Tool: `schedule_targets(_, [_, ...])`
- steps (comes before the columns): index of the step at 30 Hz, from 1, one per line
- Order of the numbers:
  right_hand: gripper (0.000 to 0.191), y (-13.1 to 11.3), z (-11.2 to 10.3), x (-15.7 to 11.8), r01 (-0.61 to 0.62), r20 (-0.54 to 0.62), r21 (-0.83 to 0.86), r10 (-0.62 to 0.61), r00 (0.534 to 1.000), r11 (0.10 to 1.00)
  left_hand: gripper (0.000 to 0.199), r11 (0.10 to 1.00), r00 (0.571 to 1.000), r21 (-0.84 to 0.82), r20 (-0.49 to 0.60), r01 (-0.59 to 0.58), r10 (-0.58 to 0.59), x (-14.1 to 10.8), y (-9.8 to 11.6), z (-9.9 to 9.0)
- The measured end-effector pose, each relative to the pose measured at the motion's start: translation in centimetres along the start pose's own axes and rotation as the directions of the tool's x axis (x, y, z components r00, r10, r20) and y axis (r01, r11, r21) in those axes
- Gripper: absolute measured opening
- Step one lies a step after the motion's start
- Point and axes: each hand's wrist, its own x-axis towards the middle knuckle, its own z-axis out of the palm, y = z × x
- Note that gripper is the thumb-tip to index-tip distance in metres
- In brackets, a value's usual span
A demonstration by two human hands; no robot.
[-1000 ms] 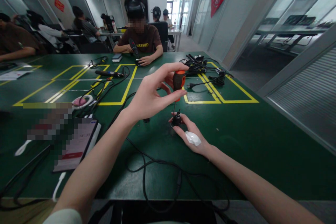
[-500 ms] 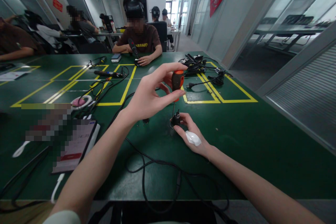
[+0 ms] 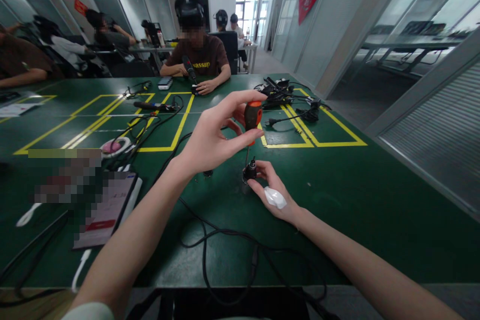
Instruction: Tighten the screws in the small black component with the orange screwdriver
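An orange-and-black screwdriver (image 3: 253,116) stands upright, its handle between the thumb and fingers of my left hand (image 3: 221,132). Its thin shaft points down to a small black part (image 3: 250,170) with a metal tip on top. My right hand (image 3: 272,185) pinches that part low over the green table from the right; a white patch sits on this hand near the thumb. Whether the shaft's end touches the part is too small to tell. Another small dark piece (image 3: 208,173) lies on the table beneath my left hand.
Black cables (image 3: 225,231) loop across the table in front of me. Phones (image 3: 108,210) lie at the left. A heap of black cables (image 3: 277,92) is at the back right, and a person (image 3: 206,55) works across the table with a power tool.
My hands, the screwdriver and the black part hold nearly the same pose. In the background at the left, a seated person has raised an arm toward the head.
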Motion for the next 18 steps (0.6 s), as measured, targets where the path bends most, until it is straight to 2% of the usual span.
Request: schedule_targets(18, [0.034, -0.36, 0.02, 0.11, -0.023, -0.001, -0.002, 0.023, 1.000, 1.000, 0.048, 0.999, 1.000, -0.009, -0.002, 0.031, -0.031, -0.19, -0.06, -0.05])
